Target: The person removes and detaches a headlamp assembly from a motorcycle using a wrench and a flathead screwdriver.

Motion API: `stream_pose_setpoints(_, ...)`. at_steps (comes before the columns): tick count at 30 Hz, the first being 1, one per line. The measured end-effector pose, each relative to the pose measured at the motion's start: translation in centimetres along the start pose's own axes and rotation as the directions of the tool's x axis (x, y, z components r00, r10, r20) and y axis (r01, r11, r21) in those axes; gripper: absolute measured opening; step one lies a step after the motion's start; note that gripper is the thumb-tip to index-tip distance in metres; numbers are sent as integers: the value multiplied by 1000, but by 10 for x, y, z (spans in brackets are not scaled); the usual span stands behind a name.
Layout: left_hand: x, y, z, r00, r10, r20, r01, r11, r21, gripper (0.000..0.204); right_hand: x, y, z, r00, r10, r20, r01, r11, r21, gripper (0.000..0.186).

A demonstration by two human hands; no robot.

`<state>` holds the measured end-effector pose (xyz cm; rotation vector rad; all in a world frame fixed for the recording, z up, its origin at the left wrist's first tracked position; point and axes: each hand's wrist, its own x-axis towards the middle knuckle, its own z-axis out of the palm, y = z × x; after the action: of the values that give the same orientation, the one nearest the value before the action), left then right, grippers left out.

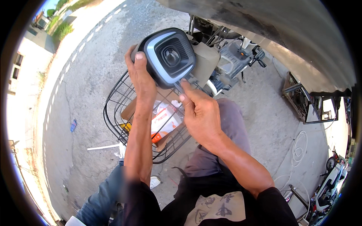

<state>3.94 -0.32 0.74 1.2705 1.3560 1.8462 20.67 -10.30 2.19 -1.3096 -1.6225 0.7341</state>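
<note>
My left hand [143,81] is wrapped around the left side of a headlight [170,56], a black rounded-square unit with a pale trim ring and a round lens. The thumb presses on its casing. Just under the headlight's lower edge, my right hand [203,115] has its thumb and index finger close together. A thin greyish piece shows by those fingertips, and its kind cannot be made out. Below both hands is a black wire basket [113,109]. It holds a cardboard box, a white and orange packet [166,121] and crumpled plastic.
Behind the headlight stands the scooter [230,64], with cables exposed. A large grey panel [271,26] overhangs the top right. A metal frame [305,101] and a coiled white hose [299,148] lie right. Another person's jeans-clad leg [100,196] is at lower left.
</note>
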Motion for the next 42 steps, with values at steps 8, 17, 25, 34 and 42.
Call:
stream_pose_setpoints(8,4,-13,-5,1000,24,2,-24,1000,5,76,-1,4,12,994,113,-2,-106,930,351,37)
stream_pose_setpoints(17,5,-15,-1,1000,3,-8,-4,999,-47,71,7,0,-3,999,31,37,-35,994,104,36)
stream_pose_setpoints(25,7,-12,-7,993,-115,34,115,993,-6,58,20,6,-9,992,-113,60,110,993,39,34)
stream_pose_setpoints(34,11,-20,-8,990,-134,41,136,988,-77,56,19,14,-1,994,-113,-3,113,987,118,30)
stream_pose_setpoints(42,16,-22,-15,982,-176,71,175,984,22,63,46,-15,-48,961,-103,258,169,954,-247,22)
